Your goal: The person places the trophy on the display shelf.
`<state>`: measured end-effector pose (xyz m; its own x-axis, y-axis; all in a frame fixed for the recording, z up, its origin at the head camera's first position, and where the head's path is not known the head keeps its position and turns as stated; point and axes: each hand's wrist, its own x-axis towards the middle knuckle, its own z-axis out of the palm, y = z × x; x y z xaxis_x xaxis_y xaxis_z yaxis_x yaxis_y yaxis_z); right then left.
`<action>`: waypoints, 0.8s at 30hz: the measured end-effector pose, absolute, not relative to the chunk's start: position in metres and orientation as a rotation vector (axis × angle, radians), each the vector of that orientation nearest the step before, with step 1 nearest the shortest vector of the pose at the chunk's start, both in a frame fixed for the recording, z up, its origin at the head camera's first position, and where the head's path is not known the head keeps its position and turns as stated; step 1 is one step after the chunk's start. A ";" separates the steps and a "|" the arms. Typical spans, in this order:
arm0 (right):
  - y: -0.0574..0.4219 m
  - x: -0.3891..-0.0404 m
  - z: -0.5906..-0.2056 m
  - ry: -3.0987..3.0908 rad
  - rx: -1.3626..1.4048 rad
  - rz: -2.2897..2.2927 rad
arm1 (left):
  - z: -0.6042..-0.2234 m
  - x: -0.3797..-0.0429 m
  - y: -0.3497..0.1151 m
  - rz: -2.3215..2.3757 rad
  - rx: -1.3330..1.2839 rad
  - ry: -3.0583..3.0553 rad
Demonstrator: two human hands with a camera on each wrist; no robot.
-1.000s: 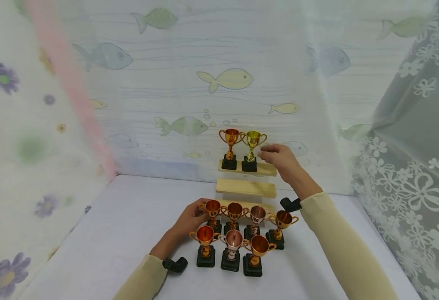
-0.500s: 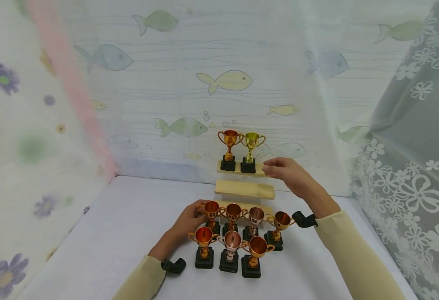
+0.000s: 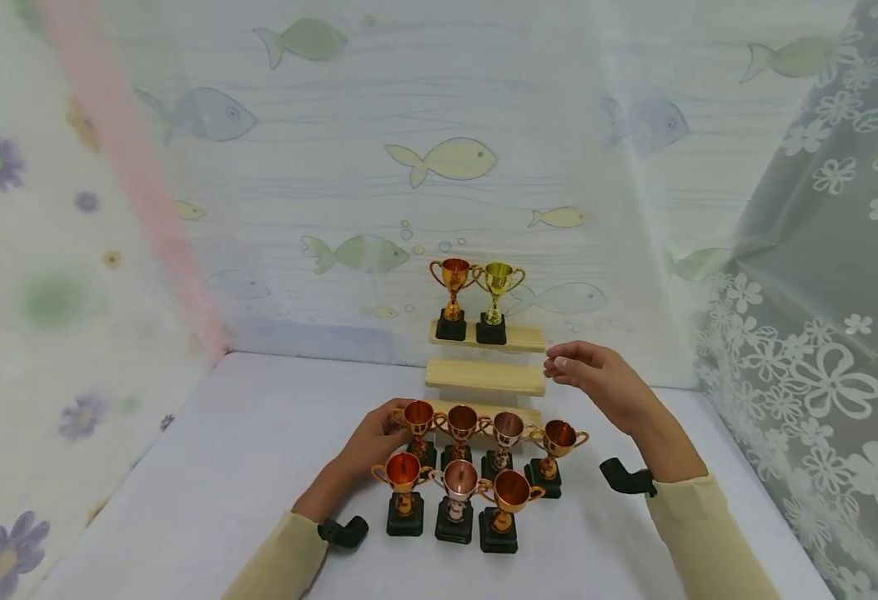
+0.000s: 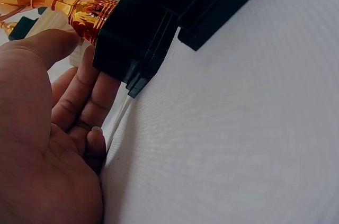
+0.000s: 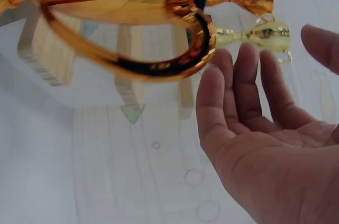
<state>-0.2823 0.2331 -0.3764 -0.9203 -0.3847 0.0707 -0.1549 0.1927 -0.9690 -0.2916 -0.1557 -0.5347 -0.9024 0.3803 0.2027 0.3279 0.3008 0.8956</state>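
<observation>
At the left end of the back row on the table, my left hand (image 3: 367,442) holds a small copper-gold trophy (image 4: 95,17) low down, thumb by its stem and fingers by its black base (image 4: 132,38); some fingertips are hidden. My right hand (image 3: 599,383) hovers to the right of the wooden display steps, palm inward, with nothing in it. On the top step (image 3: 524,337) stand an orange-gold trophy (image 3: 454,275) and, to its right, a yellow-gold trophy (image 3: 497,283), both upright. The middle step (image 3: 484,377) bears nothing.
Several more trophies stand close together in front of the steps, among them a rose-coloured one (image 3: 459,479) and a copper one (image 3: 511,492) in the front row. The trophies partly hide the lowest step (image 3: 446,408). Patterned curtains (image 3: 439,158) surround the white tabletop (image 3: 258,433).
My right hand has moved down and to the right, away from the yellow-gold trophy on the top step. The left hand stays at the same trophy.
</observation>
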 end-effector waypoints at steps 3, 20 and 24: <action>0.240 -0.278 -0.386 2.242 -0.609 -1.840 | -0.533 -0.291 -0.157 1.692 0.675 2.502; 0.262 -0.267 -0.430 1.923 -1.043 -1.753 | -0.533 -0.292 -0.156 1.652 0.672 2.534; 0.263 -0.268 -0.435 1.889 -1.109 -1.672 | -0.534 -0.293 -0.156 1.666 0.686 2.523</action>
<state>-0.2681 0.2630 -0.4346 -0.6147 -0.7597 0.2120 -0.3030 -0.0207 -0.9528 -0.2931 -0.1564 -0.5342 -0.9011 0.3825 0.2041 0.3380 0.3249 0.8833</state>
